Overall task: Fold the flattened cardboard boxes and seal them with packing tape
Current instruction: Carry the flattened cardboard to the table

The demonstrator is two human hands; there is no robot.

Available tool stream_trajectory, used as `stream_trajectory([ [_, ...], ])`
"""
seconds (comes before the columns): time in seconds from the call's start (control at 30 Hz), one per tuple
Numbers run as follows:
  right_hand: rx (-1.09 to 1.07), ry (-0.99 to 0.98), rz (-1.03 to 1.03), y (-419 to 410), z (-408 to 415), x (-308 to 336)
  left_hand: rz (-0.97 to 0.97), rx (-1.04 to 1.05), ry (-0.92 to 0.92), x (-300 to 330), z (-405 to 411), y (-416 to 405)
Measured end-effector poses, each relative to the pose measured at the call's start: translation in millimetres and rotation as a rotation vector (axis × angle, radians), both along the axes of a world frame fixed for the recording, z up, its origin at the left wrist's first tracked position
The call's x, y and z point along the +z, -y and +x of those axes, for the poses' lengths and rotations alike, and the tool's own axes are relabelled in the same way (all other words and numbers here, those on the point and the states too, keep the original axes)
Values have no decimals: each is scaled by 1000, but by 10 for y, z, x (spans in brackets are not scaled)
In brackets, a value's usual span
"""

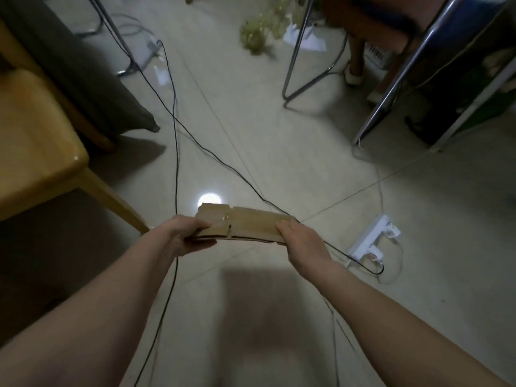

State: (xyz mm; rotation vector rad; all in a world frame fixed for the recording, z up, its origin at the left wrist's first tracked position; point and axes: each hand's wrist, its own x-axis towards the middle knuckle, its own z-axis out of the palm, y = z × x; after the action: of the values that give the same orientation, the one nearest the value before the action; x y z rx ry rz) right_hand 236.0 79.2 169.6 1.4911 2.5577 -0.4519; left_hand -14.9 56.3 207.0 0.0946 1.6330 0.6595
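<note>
A flattened brown cardboard box (248, 224) hangs level above the tiled floor in the middle of the head view. My left hand (185, 236) grips its left end, thumb on top and fingers underneath. My right hand (303, 241) holds its right end, fingers curled over the top face. A slit between two flaps shows near the box's left third. No packing tape is in sight.
A wooden chair (36, 152) stands at the left. Black cables (176, 152) cross the floor under the box. A white power strip (374, 238) lies at the right. Metal chair legs (304, 65) and a metal frame (396, 85) stand farther back, beside another person's foot (353, 75).
</note>
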Motion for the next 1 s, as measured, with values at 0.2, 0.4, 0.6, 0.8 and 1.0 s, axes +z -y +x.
stream_trajectory([
  [0.2, 3, 27, -35, -86, -106, 1974, 155, -517, -643, 1872, -77, -101],
  [0.4, 56, 46, 40, -165, -86, 4193, 457, -972, -740, 4012, 76, -8],
  [0.6, 67, -49, 147, -172, 127, 5939, 576, -1291, -1339, 5698, 368, 51],
  [0.8, 133, -207, 359, -269, 399, 6991, 788, -1082, -1626, 6729, 573, 44],
  [1.0, 92, -298, 360, -467, 521, 7321, 860, -999, -1698, 7008, 559, -80],
])
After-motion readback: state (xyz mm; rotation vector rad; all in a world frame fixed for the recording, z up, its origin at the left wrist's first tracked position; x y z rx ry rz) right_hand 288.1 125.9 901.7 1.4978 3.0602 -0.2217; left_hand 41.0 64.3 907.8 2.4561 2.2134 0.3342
